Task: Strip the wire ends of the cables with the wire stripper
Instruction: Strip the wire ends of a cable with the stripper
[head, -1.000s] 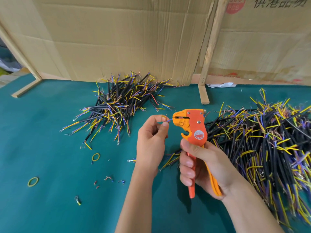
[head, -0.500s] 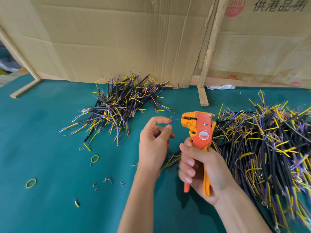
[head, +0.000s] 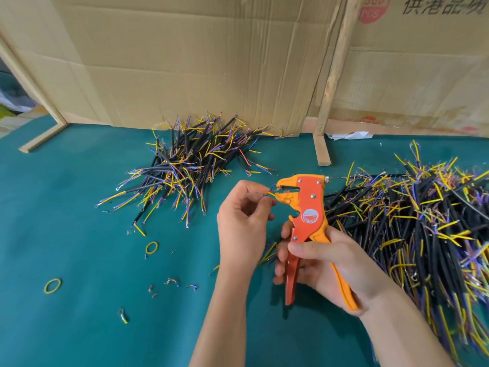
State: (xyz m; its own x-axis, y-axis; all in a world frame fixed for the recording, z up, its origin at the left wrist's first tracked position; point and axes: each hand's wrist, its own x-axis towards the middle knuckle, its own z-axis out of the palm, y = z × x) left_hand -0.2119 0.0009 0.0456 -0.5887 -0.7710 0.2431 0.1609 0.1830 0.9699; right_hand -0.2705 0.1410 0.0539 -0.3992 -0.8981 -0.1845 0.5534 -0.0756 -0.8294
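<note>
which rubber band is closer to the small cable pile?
The yellow rubber band just below that pile; the other band lies farther out, near the left edge.

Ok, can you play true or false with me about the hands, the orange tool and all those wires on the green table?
1. The right hand holds the orange wire stripper by its handles. True.
2. The left hand lies flat on the table. False: it is raised and pinches a thin wire end at the stripper's open mouth.
3. There are two piles of cables on the green table. True: a smaller pile at the back and a bigger pile on the right.
4. The yellow rubber bands are wrapped around the stripper. False: two rubber bands lie loose on the table.
</note>
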